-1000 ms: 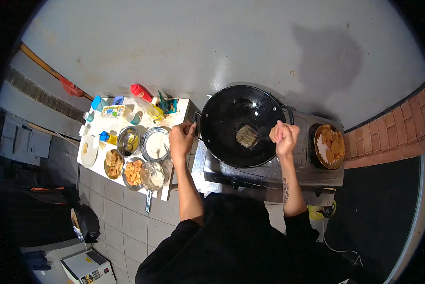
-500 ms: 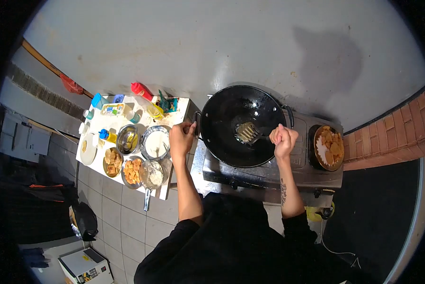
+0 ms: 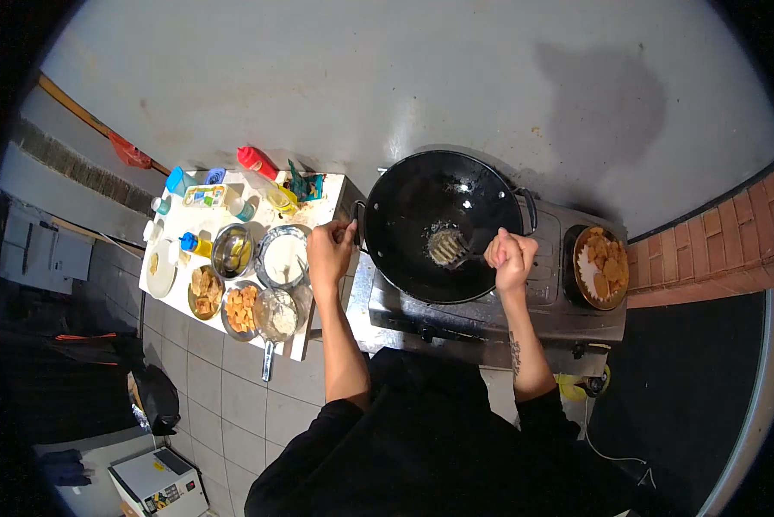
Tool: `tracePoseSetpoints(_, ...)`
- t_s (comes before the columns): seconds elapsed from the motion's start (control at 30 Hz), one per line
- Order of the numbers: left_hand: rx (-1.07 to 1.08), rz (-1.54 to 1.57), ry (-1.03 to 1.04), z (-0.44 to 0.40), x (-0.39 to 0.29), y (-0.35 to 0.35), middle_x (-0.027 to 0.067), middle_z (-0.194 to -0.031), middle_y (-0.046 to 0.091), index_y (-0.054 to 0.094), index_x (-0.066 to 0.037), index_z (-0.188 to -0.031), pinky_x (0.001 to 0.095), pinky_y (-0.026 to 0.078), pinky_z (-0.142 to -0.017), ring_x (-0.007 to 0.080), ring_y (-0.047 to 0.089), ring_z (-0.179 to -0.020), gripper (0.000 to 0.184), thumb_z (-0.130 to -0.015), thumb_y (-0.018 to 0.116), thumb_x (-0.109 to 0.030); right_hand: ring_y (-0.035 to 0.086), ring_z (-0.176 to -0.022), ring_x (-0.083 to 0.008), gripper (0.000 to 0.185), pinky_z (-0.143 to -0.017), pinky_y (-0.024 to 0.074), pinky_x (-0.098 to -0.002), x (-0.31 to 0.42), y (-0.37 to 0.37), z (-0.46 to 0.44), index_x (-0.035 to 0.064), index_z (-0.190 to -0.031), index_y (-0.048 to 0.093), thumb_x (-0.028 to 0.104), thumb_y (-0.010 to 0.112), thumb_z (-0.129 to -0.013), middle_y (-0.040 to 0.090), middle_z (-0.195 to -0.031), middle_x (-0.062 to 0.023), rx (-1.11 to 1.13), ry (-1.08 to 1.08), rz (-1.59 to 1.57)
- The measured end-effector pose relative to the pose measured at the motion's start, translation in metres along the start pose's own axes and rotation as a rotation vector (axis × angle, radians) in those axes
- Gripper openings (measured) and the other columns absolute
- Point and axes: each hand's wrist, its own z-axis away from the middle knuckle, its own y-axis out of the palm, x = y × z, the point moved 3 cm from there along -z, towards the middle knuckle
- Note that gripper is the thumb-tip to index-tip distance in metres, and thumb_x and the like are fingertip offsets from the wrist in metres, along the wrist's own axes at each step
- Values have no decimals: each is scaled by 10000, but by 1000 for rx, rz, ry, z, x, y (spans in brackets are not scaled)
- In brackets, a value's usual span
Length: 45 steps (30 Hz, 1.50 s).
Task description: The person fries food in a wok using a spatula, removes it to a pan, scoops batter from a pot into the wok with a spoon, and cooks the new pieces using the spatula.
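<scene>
A black wok with two loop handles sits on the stove, a little oil glistening at its bottom. My left hand is closed on the wok's left handle. In my right hand, fingers wrapped in a fist, is the handle of a slotted spatula. The spatula's slotted head is down in the bottom of the wok, with small bubbles around it. Whether anything lies under the head I cannot tell.
Right on the stove stands a plate of fried pieces. A white table at left carries a bowl of orange chunks, a bowl of white batter, a strainer, a red bottle and other containers.
My right hand and the spatula head have shifted slightly left and down within the wok. My left hand stays on the wok handle.
</scene>
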Motion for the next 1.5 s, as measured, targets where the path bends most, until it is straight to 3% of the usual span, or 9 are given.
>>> tracePoseSetpoints(0.3, -4, 5, 5, 0, -5, -3, 149, -586, 599, 692, 44, -843, 346, 440, -541, 222, 552, -496, 277, -827, 704, -233, 299, -377, -82, 469, -381, 198, -271, -8, -1, 3, 79, -494, 312, 95, 474, -935, 363, -450, -17, 43, 3, -27)
tracePoseSetpoints(0.37, 56, -16, -65, -1, -8, -4, 189, -682, 660, 725, -1, -866, 380, 494, -637, 311, 658, -641, 288, -835, 690, -286, 306, -384, -80, 471, -387, 207, -269, -3, -3, -2, 78, -494, 310, 101, 475, -935, 368, -455, -16, 12, 28, -5)
tracePoseSetpoints(0.7, 71, -80, -56, -3, -5, -3, 185, -683, 664, 729, 0, -873, 382, 492, -647, 307, 657, -637, 293, -837, 686, -287, 303, -392, -80, 479, -395, 211, -273, 3, -1, -11, 65, -479, 329, 99, 480, -932, 360, -450, -14, -9, 7, 33)
tracePoseSetpoints(0.77, -4, -2, 47, -3, -4, -1, 152, -565, 590, 692, 52, -850, 341, 437, -529, 219, 559, -482, 272, -825, 706, -219, 310, -398, -77, 478, -398, 217, -272, -6, -1, -13, 63, -482, 326, 103, 478, -934, 366, -455, -13, -24, -73, 15)
tracePoseSetpoints(0.97, 9, 1, -10, -4, -7, -3, 165, -588, 612, 696, 50, -850, 342, 446, -538, 218, 579, -500, 306, -830, 706, -255, 309, -405, -76, 457, -406, 214, -272, -9, 10, -4, 54, -490, 331, 81, 495, -916, 369, -459, -11, 86, 13, 25)
tracePoseSetpoints(1.23, 2, 9, 44, -4, -8, -4, 170, -593, 615, 697, 46, -849, 346, 451, -546, 231, 590, -508, 325, -821, 721, -278, 304, -410, -82, 479, -413, 211, -273, 27, 2, -22, 68, -484, 311, 87, 483, -931, 359, -460, -11, 137, -113, -16)
tracePoseSetpoints(1.3, 1, 2, 53, -3, -11, -7, 170, -594, 615, 698, 43, -852, 348, 453, -548, 237, 594, -512, 320, -820, 721, -275, 313, -403, -88, 475, -415, 209, -279, 44, -2, -28, 41, -482, 328, 95, 498, -922, 373, -458, -11, 162, -111, 19)
tracePoseSetpoints(1.37, 74, -33, -41, -3, -14, -8, 199, -753, 684, 723, 21, -897, 370, 496, -691, 292, 673, -708, 310, -820, 716, -279, 323, -394, -99, 452, -421, 212, -296, 62, 2, -31, 4, -498, 353, 104, 523, -904, 379, -453, -17, 262, -175, 446)
tracePoseSetpoints(1.5, 84, -24, -30, -3, -9, -5, 195, -746, 684, 724, 18, -899, 371, 492, -676, 287, 668, -688, 301, -817, 717, -272, 323, -393, -103, 435, -432, 243, -295, 69, 14, -34, 1, -488, 377, 97, 526, -885, 361, -435, -19, 313, -351, 672)
